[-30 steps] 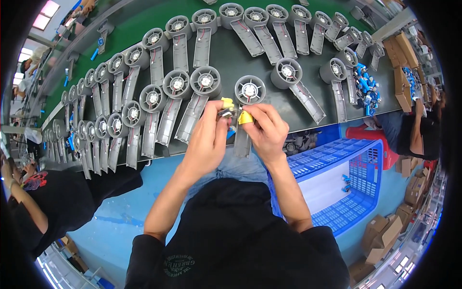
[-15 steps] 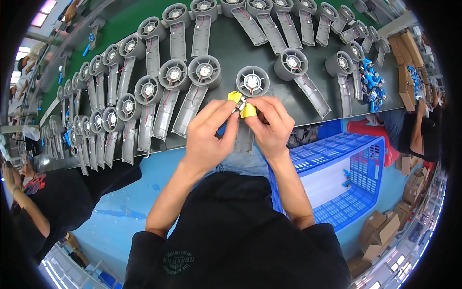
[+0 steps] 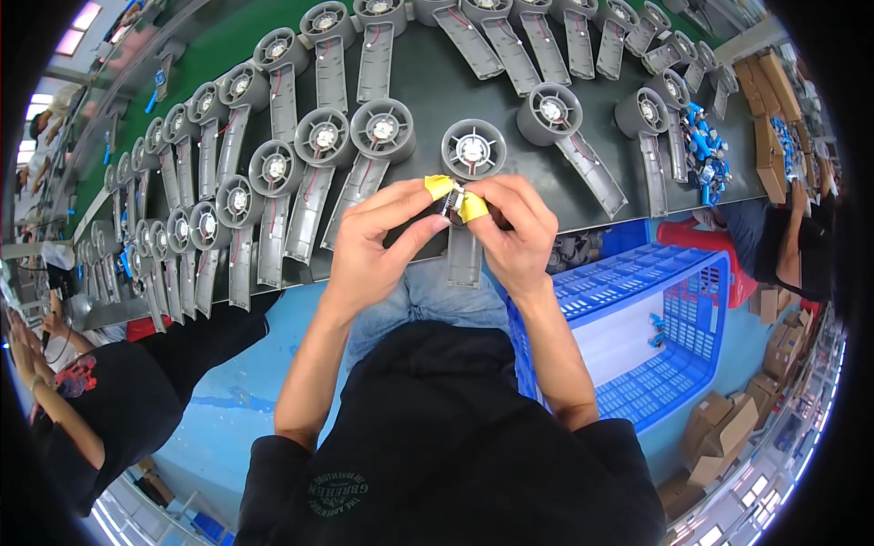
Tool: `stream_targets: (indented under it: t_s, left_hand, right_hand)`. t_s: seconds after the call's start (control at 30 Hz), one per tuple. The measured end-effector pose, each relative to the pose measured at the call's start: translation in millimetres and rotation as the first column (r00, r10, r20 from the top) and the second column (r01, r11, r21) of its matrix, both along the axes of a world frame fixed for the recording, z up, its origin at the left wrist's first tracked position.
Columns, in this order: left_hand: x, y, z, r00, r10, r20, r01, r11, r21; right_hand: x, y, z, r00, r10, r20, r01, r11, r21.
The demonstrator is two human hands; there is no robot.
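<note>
My left hand [image 3: 366, 255] and my right hand [image 3: 519, 238] meet in front of me, thumbs and forefingers pinching a small black-and-silver part [image 3: 452, 202], too small to identify. Yellow coverings wrap fingertips on both hands. Just beyond my fingers sits a grey fan housing [image 3: 473, 148] with a white hub. Its open grey handle [image 3: 464, 258] points toward me, and my hands hide the upper stretch of it.
More grey fan housings [image 3: 383, 129] with handles and red wires line the dark green table [image 3: 437, 73]. Blue parts [image 3: 704, 150] are heaped at right, near cardboard boxes [image 3: 770, 159]. A blue crate [image 3: 628, 273] stands below the table edge; a person [image 3: 118, 391] is at left.
My left hand has shifted slightly left, its fingers spread a little wider around the small part. A blue piece glimpsed beneath that hand is no longer visible. My right hand has barely moved.
</note>
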State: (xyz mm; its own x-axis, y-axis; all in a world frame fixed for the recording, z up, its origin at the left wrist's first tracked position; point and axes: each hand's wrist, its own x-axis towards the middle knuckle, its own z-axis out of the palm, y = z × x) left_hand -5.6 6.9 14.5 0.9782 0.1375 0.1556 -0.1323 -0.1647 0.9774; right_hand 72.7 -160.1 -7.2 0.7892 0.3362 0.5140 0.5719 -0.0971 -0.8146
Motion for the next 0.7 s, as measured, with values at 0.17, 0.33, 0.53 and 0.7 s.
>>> stream_targets:
  t_s: [0.17, 0.33, 0.53, 0.7]
  left_hand:
    - [2, 1, 2, 0.999, -0.032, 0.011, 0.032, 0.999, 0.016]
    - [1, 1, 1, 0.999, -0.038, 0.011, 0.037, 0.998, 0.047]
    - [2, -3, 8, 0.999, -0.042, 0.002, 0.041, 0.99, 0.131]
    - [-3, -4, 4, 0.999, -0.003, -0.048, 0.008, 0.995, 0.1]
  right_hand:
    - [1, -1, 1, 1.0, 0.004, -0.006, -0.004, 1.0, -0.014]
    - [4, -5, 7, 0.997, 0.032, 0.066, -0.026, 0.994, -0.102]
    - [6, -5, 3, 0.998, 0.017, 0.058, -0.014, 0.999, -0.051]
    - [8, -6, -3, 0.995, 0.041, 0.095, -0.037, 0.998, -0.045]
